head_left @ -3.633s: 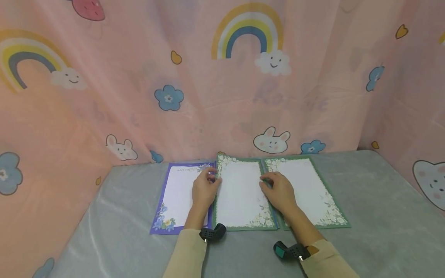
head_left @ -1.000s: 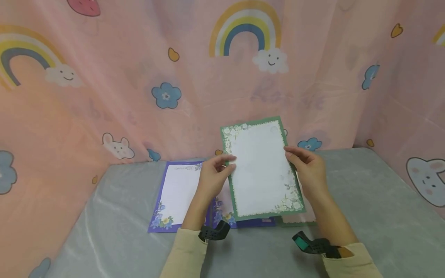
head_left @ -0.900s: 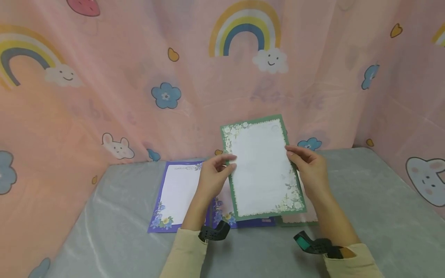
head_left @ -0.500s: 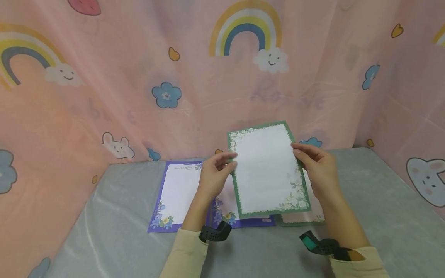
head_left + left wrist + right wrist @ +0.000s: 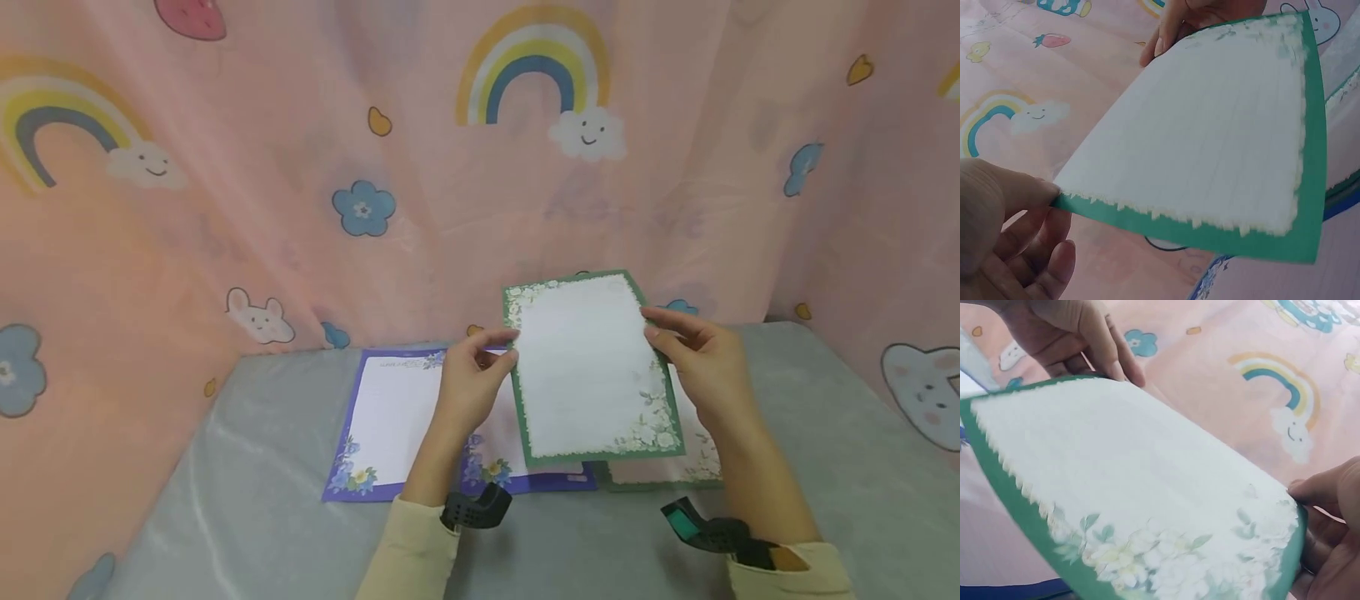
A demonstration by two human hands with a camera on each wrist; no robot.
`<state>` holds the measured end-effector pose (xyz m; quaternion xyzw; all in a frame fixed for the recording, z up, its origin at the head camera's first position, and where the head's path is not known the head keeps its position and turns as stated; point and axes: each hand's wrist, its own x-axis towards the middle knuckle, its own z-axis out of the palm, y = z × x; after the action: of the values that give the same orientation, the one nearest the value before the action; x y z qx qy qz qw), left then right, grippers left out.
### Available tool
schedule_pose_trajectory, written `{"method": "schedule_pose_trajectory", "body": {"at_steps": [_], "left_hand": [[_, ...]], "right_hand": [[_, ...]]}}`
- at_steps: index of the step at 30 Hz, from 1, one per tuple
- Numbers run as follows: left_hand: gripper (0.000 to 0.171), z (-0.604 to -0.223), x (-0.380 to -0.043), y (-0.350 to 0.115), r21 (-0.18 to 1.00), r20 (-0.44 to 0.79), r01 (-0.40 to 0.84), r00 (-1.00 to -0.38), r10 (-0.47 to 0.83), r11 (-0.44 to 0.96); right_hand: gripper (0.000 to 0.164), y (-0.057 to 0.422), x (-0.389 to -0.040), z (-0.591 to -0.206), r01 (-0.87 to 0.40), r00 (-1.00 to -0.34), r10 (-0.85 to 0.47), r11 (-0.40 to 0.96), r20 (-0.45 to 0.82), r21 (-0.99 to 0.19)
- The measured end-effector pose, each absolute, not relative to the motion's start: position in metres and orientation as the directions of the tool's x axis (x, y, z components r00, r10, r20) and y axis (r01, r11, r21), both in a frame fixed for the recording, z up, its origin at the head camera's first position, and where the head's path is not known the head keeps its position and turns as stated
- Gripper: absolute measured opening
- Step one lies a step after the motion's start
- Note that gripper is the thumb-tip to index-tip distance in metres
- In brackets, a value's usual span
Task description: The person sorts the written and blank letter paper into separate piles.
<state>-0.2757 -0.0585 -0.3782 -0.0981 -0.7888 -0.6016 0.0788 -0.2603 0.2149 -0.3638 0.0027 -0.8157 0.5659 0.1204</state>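
A sheet of green-bordered floral paper (image 5: 592, 367) is held up above the table, tilted toward the head camera. My left hand (image 5: 474, 379) pinches its left edge between thumb and fingers. On the opposite edge, my right hand (image 5: 708, 358) pinches it the same way. The left wrist view shows the paper (image 5: 1191, 131) bowing slightly between both hands. White flowers fill its lower right corner in the right wrist view, where the paper (image 5: 1135, 456) spans most of the frame. Below it lie a purple-bordered sheet (image 5: 525, 482) and another green-bordered sheet (image 5: 667, 477), both partly covered.
Another purple-bordered sheet (image 5: 382, 417) with blue flowers lies at the left on the grey cloth-covered table (image 5: 247, 467). A pink curtain (image 5: 450, 250) printed with rainbows and rabbits stands behind and at both sides. Each wrist wears a black strap device (image 5: 478, 507).
Both hands lifted the green-bordered paper from the middle of the row, uncovering a purple-bordered sheet. Over the last second, it has shifted right and its top edge has come down a little.
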Motion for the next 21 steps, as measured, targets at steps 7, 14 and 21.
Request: {"method": "schedule_pose_trajectory", "body": {"at_steps": [7,14,21], "left_hand": [[0.029,-0.366,-0.276,-0.039,0.921,0.238,0.239,-0.970,0.041,0.309],[0.032,-0.358,-0.275,-0.019,0.935,0.243,0.238,-0.970,0.015,0.262],[0.039,-0.370,-0.271,-0.006,0.954,0.230,0.222,-0.973,-0.016,0.203]], "right_hand": [[0.049,0.230,-0.254,-0.359,-0.094,-0.974,0.155,0.389,0.166,-0.916],[0.046,0.242,-0.254,-0.356,-0.133,-0.957,0.194,0.374,0.218,-0.918],[0.047,0.247,-0.254,-0.355,-0.099,-0.958,0.212,0.395,0.195,-0.913]]}}
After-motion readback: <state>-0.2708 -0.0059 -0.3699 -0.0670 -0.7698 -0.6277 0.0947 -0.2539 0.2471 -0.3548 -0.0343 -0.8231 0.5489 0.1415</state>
